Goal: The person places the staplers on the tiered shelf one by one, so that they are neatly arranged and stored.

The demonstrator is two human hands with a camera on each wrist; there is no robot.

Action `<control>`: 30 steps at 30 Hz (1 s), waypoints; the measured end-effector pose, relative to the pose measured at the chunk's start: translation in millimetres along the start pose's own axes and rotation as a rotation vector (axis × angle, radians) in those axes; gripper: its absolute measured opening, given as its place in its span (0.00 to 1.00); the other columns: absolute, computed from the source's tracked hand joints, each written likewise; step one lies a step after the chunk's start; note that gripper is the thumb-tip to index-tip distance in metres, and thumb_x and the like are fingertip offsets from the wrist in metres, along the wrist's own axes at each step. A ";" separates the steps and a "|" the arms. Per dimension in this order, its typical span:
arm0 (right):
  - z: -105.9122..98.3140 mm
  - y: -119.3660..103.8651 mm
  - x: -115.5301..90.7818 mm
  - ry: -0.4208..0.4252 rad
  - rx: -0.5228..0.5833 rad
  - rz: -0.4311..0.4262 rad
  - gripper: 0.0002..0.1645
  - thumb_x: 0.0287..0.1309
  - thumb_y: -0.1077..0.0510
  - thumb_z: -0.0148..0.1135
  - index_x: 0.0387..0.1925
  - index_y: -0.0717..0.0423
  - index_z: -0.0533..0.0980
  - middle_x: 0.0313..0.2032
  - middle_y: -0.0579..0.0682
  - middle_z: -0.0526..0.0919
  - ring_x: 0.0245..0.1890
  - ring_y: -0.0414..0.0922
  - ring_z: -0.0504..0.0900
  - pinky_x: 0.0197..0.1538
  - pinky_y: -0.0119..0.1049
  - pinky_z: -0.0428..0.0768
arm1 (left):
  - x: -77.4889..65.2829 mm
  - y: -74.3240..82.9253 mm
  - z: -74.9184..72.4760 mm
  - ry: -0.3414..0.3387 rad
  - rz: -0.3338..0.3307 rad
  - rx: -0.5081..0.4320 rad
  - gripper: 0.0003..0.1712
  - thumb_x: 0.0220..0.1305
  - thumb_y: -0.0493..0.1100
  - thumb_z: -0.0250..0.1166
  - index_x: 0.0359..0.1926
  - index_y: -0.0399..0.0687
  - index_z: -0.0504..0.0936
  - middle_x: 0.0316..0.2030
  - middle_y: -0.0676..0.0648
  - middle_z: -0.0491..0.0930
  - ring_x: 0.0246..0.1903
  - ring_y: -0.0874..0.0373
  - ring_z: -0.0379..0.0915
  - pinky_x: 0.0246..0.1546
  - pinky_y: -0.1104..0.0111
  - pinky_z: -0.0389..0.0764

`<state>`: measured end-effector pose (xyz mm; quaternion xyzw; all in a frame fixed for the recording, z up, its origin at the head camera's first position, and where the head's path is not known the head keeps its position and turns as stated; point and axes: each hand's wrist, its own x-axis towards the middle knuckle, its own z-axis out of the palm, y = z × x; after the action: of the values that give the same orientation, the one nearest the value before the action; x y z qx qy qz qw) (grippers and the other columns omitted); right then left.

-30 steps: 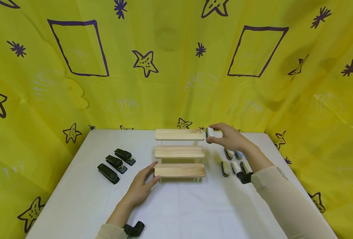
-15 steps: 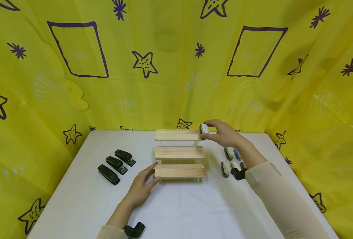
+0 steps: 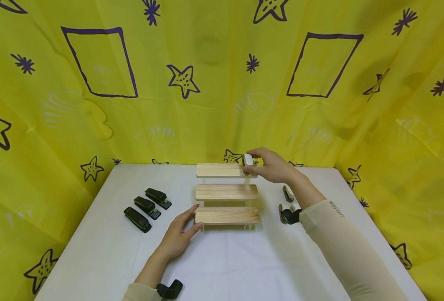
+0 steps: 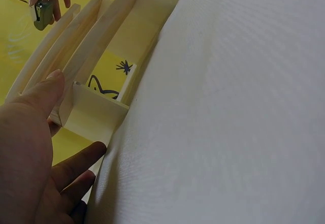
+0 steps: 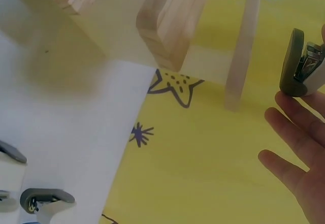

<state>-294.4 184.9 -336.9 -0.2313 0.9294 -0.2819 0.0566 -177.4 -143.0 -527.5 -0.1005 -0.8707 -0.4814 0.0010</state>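
Observation:
A three-step wooden display stand point(image 3: 227, 192) stands mid-table. My left hand point(image 3: 176, 236) holds the left end of its lowest step, thumb at the front corner and index finger at the back; the other fingers spread apart in the left wrist view. My right hand point(image 3: 274, 166) pinches a small white stapler with a dark grey base point(image 3: 247, 162) at the right part of the top step. In the right wrist view that stapler point(image 5: 293, 64) stands apart from the top step point(image 5: 244, 46), its dark base facing the stand.
Several black staplers point(image 3: 146, 205) lie in a slanted row on the left of the white table point(image 3: 222, 267). More small pale staplers point(image 3: 288, 193) sit right of the stand, partly hidden by the right arm. A yellow patterned curtain point(image 3: 222, 117) encloses the back and sides.
My right hand has carried the white stapler leftward from beside the stand to over the right part of its top step. The left hand stays at the lowest step.

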 end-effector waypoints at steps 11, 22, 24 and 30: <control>11.9 -12.3 12.7 -0.008 0.027 -0.028 0.44 0.69 0.39 0.65 0.76 0.56 0.65 0.73 0.58 0.70 0.74 0.58 0.69 0.73 0.60 0.70 | -0.5 -1.4 1.0 0.008 -0.001 0.001 0.37 0.70 0.61 0.65 0.77 0.76 0.65 0.72 0.49 0.73 0.77 0.44 0.60 0.77 0.40 0.58; 20.8 -23.5 22.4 -0.004 0.059 -0.051 0.44 0.69 0.40 0.66 0.75 0.59 0.65 0.71 0.58 0.71 0.72 0.57 0.70 0.74 0.59 0.70 | -0.5 -1.3 0.1 0.005 -0.001 0.011 0.37 0.70 0.63 0.65 0.77 0.78 0.64 0.72 0.49 0.72 0.77 0.44 0.60 0.77 0.39 0.58; 22.9 -26.1 24.3 -0.007 0.068 -0.051 0.44 0.68 0.40 0.66 0.75 0.58 0.65 0.71 0.58 0.71 0.72 0.57 0.71 0.73 0.58 0.71 | -0.4 -1.1 -0.1 0.006 0.003 0.012 0.36 0.70 0.63 0.65 0.76 0.78 0.64 0.73 0.49 0.72 0.77 0.44 0.60 0.77 0.40 0.58; 30.0 -31.9 30.1 -0.009 0.067 -0.064 0.44 0.68 0.39 0.66 0.75 0.57 0.66 0.69 0.57 0.74 0.70 0.58 0.72 0.72 0.57 0.72 | -0.5 -1.2 0.0 0.005 0.000 0.014 0.36 0.70 0.62 0.65 0.76 0.78 0.64 0.73 0.49 0.72 0.77 0.45 0.60 0.77 0.40 0.59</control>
<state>-301.3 132.6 -343.6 -0.2603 0.9114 -0.3132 0.0593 -177.1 -143.7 -528.5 -0.0992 -0.8740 -0.4757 0.0038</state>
